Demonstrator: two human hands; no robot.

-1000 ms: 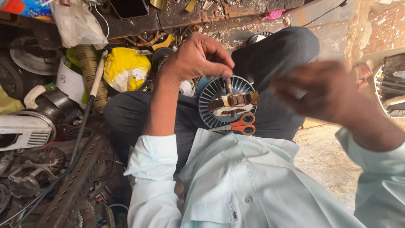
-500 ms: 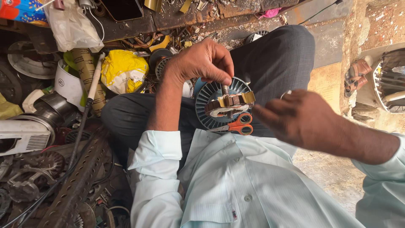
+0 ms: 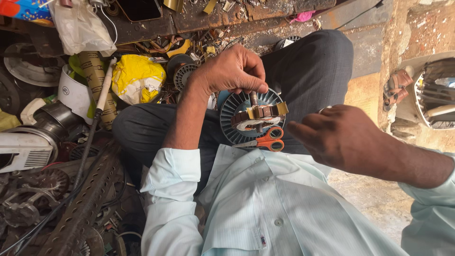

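Cluttered workshop floor (image 3: pixel 360 208) is surrounding a seated person, with scrap metal and old parts piled along its left edge. Resting on the lap is a round finned motor part (image 3: pixel 233 124), blue-grey, with a wound core (image 3: pixel 259 113) sitting on top. Left hand (image 3: pixel 232 71) is pinching the core's upright shaft (image 3: pixel 253 98) between fingertips. Right hand (image 3: pixel 343 137) is hovering near, fingers loosely curled, grasping nothing visible. Orange-handled scissors (image 3: pixel 265 141) are lying against the part's near rim. Further left, a yellow bag (image 3: pixel 135 78) and a perforated metal strip (image 3: pixel 85 204). Risk, as judged: the part is only balancing on the thigh, so a leg shift could be tipping it and sliding the scissors off.
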